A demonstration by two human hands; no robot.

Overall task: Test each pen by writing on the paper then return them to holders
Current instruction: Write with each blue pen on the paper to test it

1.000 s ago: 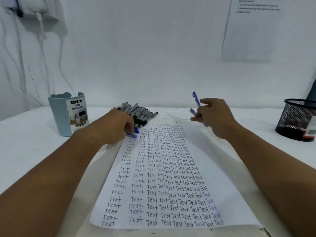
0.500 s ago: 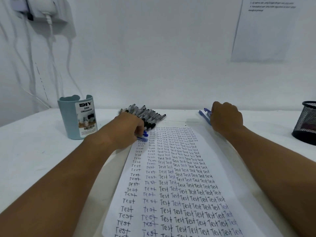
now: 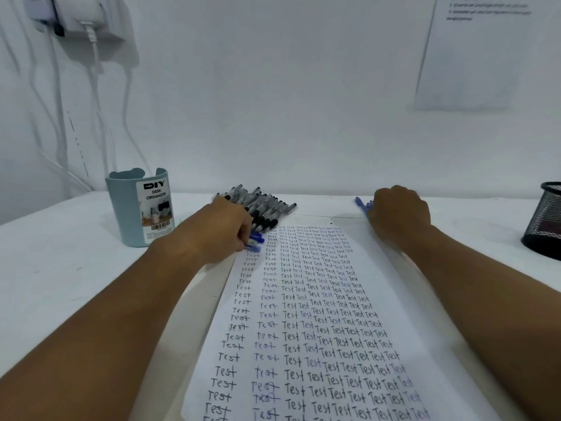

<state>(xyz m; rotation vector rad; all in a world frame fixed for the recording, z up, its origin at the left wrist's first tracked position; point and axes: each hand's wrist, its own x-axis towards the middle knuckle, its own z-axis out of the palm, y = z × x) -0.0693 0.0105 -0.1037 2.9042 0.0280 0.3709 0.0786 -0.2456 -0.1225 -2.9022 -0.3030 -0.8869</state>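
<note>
A long paper (image 3: 394,299) covered in columns of the word "Test" lies on the white table. Several black pens (image 3: 267,208) lie in a row at its top left corner. My left hand (image 3: 224,232) rests beside them, fingers curled over two blue pens (image 3: 257,242) whose tips stick out onto the paper. My right hand (image 3: 400,214) lies knuckles-up at the paper's top right, curled around blue pens (image 3: 362,205) that poke out on its left side. A light-blue desk organizer (image 3: 127,208) stands at the left, a black mesh holder (image 3: 546,223) at the right edge.
The white wall rises close behind the table, with cables and a charger (image 3: 82,16) hanging at upper left and a printed sheet (image 3: 473,56) taped at upper right. Bare table surface (image 3: 60,268) lies left of the paper.
My right hand lowered the blue pen it held upright down onto the table at the paper's top right. The view shifted left, pushing the mesh holder toward the frame edge. My left hand stayed put.
</note>
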